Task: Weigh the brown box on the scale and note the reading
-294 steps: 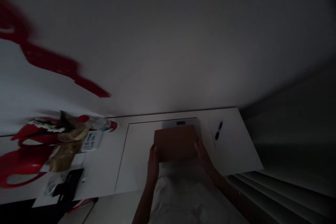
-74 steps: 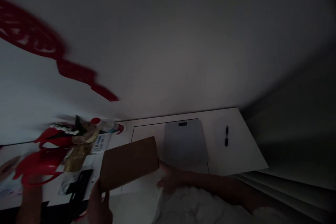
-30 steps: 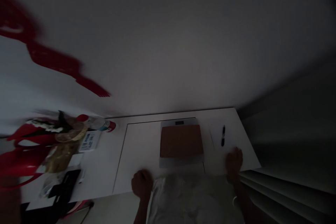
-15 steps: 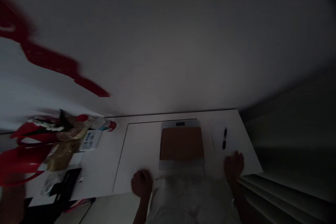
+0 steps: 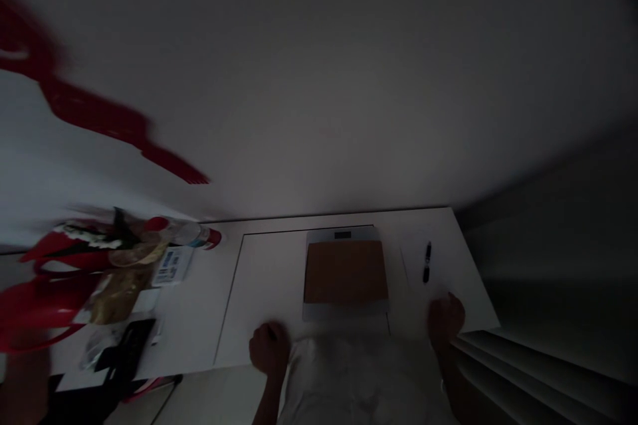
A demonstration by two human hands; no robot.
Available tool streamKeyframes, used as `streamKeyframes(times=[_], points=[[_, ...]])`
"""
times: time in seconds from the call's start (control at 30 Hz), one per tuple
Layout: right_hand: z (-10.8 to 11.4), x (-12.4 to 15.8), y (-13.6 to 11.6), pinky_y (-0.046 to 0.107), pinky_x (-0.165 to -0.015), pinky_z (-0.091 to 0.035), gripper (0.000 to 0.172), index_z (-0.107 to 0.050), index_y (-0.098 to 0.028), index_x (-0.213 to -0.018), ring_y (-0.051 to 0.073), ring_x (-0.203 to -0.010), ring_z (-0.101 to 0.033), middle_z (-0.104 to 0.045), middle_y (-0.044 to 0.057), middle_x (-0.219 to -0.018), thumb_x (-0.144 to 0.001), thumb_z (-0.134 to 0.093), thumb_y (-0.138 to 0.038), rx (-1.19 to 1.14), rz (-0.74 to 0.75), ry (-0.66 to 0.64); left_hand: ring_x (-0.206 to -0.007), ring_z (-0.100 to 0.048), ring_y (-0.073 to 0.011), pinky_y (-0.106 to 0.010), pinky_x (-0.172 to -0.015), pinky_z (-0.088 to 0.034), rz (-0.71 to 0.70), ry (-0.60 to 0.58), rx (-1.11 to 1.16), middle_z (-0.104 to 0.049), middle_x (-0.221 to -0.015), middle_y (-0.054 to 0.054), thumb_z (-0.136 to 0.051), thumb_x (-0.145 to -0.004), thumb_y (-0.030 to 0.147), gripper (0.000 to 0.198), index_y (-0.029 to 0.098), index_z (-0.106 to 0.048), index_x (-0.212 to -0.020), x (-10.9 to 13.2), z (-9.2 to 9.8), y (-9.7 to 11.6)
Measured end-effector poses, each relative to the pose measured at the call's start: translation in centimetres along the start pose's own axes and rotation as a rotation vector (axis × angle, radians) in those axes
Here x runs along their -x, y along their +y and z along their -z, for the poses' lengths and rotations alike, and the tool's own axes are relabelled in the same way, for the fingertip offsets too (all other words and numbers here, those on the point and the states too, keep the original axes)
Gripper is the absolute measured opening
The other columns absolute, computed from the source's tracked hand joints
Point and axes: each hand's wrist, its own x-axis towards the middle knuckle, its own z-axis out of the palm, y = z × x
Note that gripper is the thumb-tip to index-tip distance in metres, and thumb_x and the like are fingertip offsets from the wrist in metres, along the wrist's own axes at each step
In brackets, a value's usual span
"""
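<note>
My left hand is closed into a fist on the white tabletop, left of the scale. A small dark spot shows between its fingers; whether that is an object or a gap I cannot make out. Near the right front edge rests my right hand, fingers curled in and somewhat blurred. Between the hands a flat brown piece, possibly cardboard, lies on a grey scale with a small dark display. A black pen lies just beyond my right hand, beside a pale sheet of paper.
On the left stand a bottle with a red cap, a white box with blue print, a brown package, red items and a black object. Another person's arm reaches in at lower left. A wall rises behind the table.
My right hand's fingers have curled further in, and the hand has turned slightly. My left hand, the scale, the brown piece and the pen stay almost where they were.
</note>
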Motion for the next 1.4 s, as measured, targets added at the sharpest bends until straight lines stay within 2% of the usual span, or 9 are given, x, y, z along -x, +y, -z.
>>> streamKeyframes(times=[0.1,0.17,0.23,0.33,0.57,0.77,0.97,1.17,1.4], points=[[0.2,0.4,0.1,0.037,-0.079,-0.045,0.052,-0.06,-0.009,-0.112,0.028,-0.09,-0.062,-0.067,0.018,-0.097,-0.086,-0.039,-0.049,0.024,-0.142,-0.072,-0.066,-0.043,-0.0192,-0.033,-0.061,-0.022,-0.009,-0.008,-0.006,-0.055,-0.071,-0.007,-0.033,-0.09,0.035,0.033,0.021,-0.048,-0.064,0.0,0.0,-0.1],[0.5,0.6,-0.1,0.033,-0.07,-0.043,0.05,-0.062,-0.013,-0.109,0.025,-0.079,-0.062,-0.069,0.014,-0.09,-0.087,-0.036,-0.05,0.045,-0.154,-0.129,-0.067,-0.043,-0.0195,-0.033,-0.062,-0.023,-0.014,0.002,-0.006,-0.055,-0.072,-0.007,-0.032,-0.09,0.035,0.033,0.021,-0.049,-0.065,0.1,0.0,-0.1],[0.9,0.6,-0.5,0.032,-0.067,-0.04,0.047,-0.063,-0.014,-0.104,0.024,-0.075,-0.061,-0.069,0.013,-0.087,-0.088,-0.035,-0.048,0.113,-0.111,-0.183,-0.067,-0.043,-0.0199,-0.033,-0.062,-0.023,-0.005,0.008,-0.008,-0.055,-0.072,-0.007,-0.032,-0.09,0.035,0.033,0.021,-0.05,-0.066,0.1,0.0,-0.1],[1.3,0.3,-1.2,0.031,-0.065,-0.038,0.043,-0.065,-0.015,-0.098,0.023,-0.073,-0.061,-0.069,0.012,-0.086,-0.09,-0.035,-0.044,0.215,-0.076,-0.227,-0.066,-0.042,-0.02,-0.033,-0.061,-0.022,0.019,-0.02,0.0,-0.055,-0.071,-0.008,-0.033,-0.089,0.036,0.033,0.022,-0.049,-0.064,0.1,0.2,0.0],[1.8,0.1,-2.0,0.03,-0.065,-0.037,0.035,-0.066,-0.015,-0.093,0.022,-0.072,-0.061,-0.07,0.012,-0.086,-0.089,-0.041,-0.04,0.309,-0.108,-0.284,-0.068,-0.045,-0.0206,-0.034,-0.063,-0.026,0.009,-0.052,-0.032,-0.053,-0.071,-0.006,-0.028,-0.091,0.037,0.033,0.024,-0.039,-0.063,0.2,0.6,0.1],[2.0,0.1,-2.1,0.031,-0.066,-0.038,0.037,-0.066,-0.015,-0.093,0.023,-0.073,-0.062,-0.07,0.012,-0.086,-0.089,-0.039,-0.039,0.34,-0.122,-0.299,-0.071,-0.047,-0.0221,-0.036,-0.065,-0.029,0.012,-0.051,-0.053,-0.049,-0.073,-0.005,-0.021,-0.093,0.039,0.032,0.026,-0.032,-0.065,0.5,0.7,0.1],[1.9,0.1,-1.6,0.031,-0.065,-0.038,0.037,-0.066,-0.015,-0.092,0.023,-0.073,-0.061,-0.07,0.013,-0.085,-0.09,-0.038,-0.039,0.339,-0.12,-0.315,-0.071,-0.047,-0.0221,-0.036,-0.065,-0.03,0.033,-0.108,-0.067,-0.048,-0.073,-0.005,-0.022,-0.092,0.039,0.031,0.026,-0.032,-0.065,0.4,1.0,0.3],[1.6,0.3,-0.9,0.031,-0.064,-0.037,0.04,-0.066,-0.014,-0.094,0.023,-0.071,-0.06,-0.069,0.013,-0.083,-0.089,-0.039,-0.042,0.328,-0.129,-0.309,-0.071,-0.045,-0.0219,-0.036,-0.065,-0.03,0.047,-0.108,-0.046,-0.049,-0.071,-0.005,-0.028,-0.089,0.037,0.028,0.026,-0.03,-0.063,0.2,1.1,0.3],[1.7,0.3,-0.9,0.032,-0.064,-0.036,0.038,-0.066,-0.014,-0.093,0.023,-0.071,-0.059,-0.069,0.012,-0.084,-0.089,-0.039,-0.041,0.321,-0.109,-0.299,-0.071,-0.047,-0.0219,-0.036,-0.065,-0.029,0.045,-0.124,-0.073,-0.049,-0.071,-0.005,-0.023,-0.092,0.036,0.031,0.026,-0.028,-0.063,0.3,1.9,0.8]])
